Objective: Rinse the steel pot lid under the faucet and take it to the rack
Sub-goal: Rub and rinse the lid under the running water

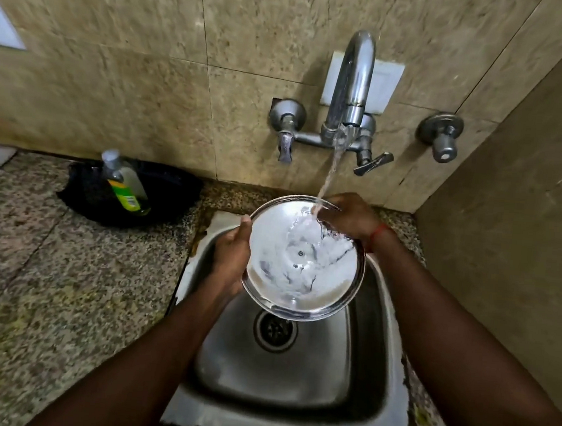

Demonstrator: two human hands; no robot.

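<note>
Nearest to me, below my fingers, lies the steel sink (273,373), its drain (275,328) just under the near edge of what I hold. Both my forearms reach over the basin.

My left hand (231,256) grips the steel pot lid (303,258) at its left rim. The thumb is pressed on the edge, and the other fingers are curled beneath the lid, out of my sight. My right hand (350,218) holds the far right rim, its fingers (332,210) bent over the edge and pinching it. A red thread (377,235) sits on that wrist. The lid hangs above the sink between my two hands, hollow side up and tilted towards me.

The water stream (331,169) lands inside the lid just beside my right fingers and spreads over the wet metal.

To the left of my left fingers runs the speckled stone table (49,278). Farther along it, well apart from my hands, a black dish (174,184) carries a leaning soap bottle (126,180).

Beyond my right fingers, on the tiled wall, the faucet (353,84) arches out and pours. A lever (285,146) hangs at its left, another lever (374,163) at its right, and a separate valve knob (443,138) sits farther right.
</note>
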